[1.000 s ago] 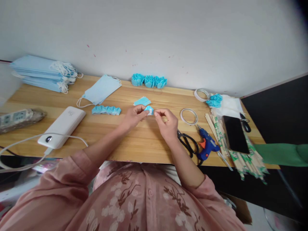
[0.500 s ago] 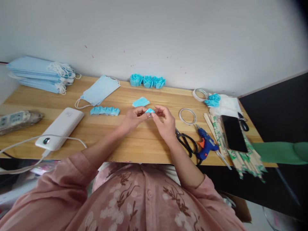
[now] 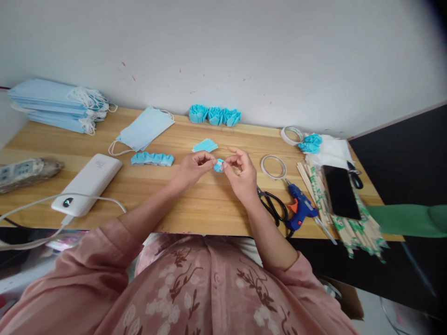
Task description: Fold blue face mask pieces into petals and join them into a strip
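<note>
While both hands work close together over the wooden table (image 3: pixel 209 209), the small folded blue piece (image 3: pixel 219 165) sits between them, just in front of the little stack of blue strips (image 3: pixel 205 145). From where I stand, the left hand (image 3: pixel 193 166) pinches its left side between thumb and forefinger, and the right hand (image 3: pixel 242 173) pinches the right side likewise. Pulling too hard from either side could, I'd say, tear it or undo its folds. If the right forearm swung outward, it might knock the black-handled scissors (image 3: pixel 274 207) or the blue glue gun (image 3: pixel 299 207) beside them; whether the gun is hot, I can't tell. As for containers, printed plastic sleeves (image 3: pixel 359 232) hold wooden chopsticks, with a smartphone (image 3: pixel 340 191) resting on top, and clear wrapping surrounds a power strip (image 3: pixel 24 172) at far left.
</note>
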{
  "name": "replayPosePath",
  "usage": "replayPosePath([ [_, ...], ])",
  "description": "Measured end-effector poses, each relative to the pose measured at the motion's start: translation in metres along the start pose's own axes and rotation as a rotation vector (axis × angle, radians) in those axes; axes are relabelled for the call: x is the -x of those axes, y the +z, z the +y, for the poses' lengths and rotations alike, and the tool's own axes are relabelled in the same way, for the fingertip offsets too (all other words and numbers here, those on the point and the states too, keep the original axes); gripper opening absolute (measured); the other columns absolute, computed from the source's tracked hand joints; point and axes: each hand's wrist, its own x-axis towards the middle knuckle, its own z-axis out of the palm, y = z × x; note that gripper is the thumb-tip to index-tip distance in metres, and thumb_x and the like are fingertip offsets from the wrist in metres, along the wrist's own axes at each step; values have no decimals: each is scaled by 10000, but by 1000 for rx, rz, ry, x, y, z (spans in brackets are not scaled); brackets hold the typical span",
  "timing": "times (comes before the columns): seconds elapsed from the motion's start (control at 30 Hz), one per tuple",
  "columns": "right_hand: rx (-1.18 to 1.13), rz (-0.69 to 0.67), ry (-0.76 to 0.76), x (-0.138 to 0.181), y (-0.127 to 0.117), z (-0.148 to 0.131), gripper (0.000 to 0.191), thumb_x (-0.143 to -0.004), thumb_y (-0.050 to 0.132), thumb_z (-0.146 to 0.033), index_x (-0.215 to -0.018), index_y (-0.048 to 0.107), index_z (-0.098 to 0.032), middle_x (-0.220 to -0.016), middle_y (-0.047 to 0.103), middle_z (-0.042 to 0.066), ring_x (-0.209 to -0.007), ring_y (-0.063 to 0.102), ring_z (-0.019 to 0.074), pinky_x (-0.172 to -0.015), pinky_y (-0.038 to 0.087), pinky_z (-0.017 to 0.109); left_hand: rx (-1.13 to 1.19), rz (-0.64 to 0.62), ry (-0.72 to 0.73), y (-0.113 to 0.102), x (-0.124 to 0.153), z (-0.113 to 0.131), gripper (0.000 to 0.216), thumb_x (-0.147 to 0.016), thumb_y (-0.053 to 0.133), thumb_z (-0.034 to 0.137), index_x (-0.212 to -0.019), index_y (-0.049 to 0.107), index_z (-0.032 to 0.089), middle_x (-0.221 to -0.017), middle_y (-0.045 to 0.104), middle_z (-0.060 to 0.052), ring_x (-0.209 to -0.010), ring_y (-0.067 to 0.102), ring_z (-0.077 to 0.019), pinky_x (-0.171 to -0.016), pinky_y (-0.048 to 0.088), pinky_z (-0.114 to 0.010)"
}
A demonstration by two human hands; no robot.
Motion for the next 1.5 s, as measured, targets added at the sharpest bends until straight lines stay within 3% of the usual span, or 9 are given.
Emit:
replayPosePath([
  [0.17, -17, 63, 20, -1, -1, 1, 361, -858, 608, -253, -1215, 560, -271, -846, 659, -10, -794, 626, 157, -818, 526, 345, -35, -10, -33, 1, 2, 1, 254, -762, 666, 420, -751, 671, 166, -660, 596, 17, -602, 454, -92, -611, 380, -241],
  [0.5, -84, 60, 40, -1, 0, 3, 347, -882, 603, -313, -1222, 546, -270, -856, 665, 13, -803, 634, 173, -818, 535, 356, 29, -11, -63, 1, 2, 9, 335, -810, 615, 484, -704, 640, 168, -661, 632, -14, -605, 514, -106, -602, 424, -244],
  [0.8, -64, 62, 41, -1, 0, 2, 310, -886, 603, -310, -1193, 579, -276, -874, 670, 12, -808, 640, 175, -809, 525, 353, 22, 20, -48, 1, 2, 1, 227, -756, 677, 390, -724, 653, 167, -642, 595, 15, -571, 443, -84, -572, 365, -234],
  [0.93, 100, 149, -57, 0, -2, -1, 113, -899, 596, -336, -956, 636, -247, -865, 670, 21, -809, 620, 180, -807, 494, 355, 15, 84, -45, 1, 1, -1, 229, -771, 666, 389, -718, 649, 167, -661, 620, 5, -576, 439, -87, -569, 355, -238],
  [1.03, 262, 60, -139, 1, -3, -4, 153, -902, 592, -336, -792, 622, -234, -789, 671, 19, -749, 592, 180, -781, 457, 364, -7, 83, -23, 1, 1, 1, 218, -778, 662, 377, -712, 645, 170, -656, 605, 14, -588, 447, -90, -589, 368, -241],
  [1.13, 360, -15, -179, 2, -1, -4, 147, -904, 584, -300, -783, 633, -232, -786, 691, 22, -739, 593, 183, -785, 430, 372, -25, 55, -3, 2, 2, 3, 214, -787, 653, 376, -732, 646, 169, -676, 610, 15, -617, 479, -96, -632, 397, -246],
  [1.5, 360, 30, -168, 1, -1, -1, 80, -883, 597, -265, -858, 660, -222, -819, 708, 18, -744, 612, 168, -779, 473, 338, -88, 38, 5, 1, 2, 3, 229, -782, 631, 382, -770, 691, 162, -720, 659, -5, -626, 491, -99, -630, 396, -242],
])
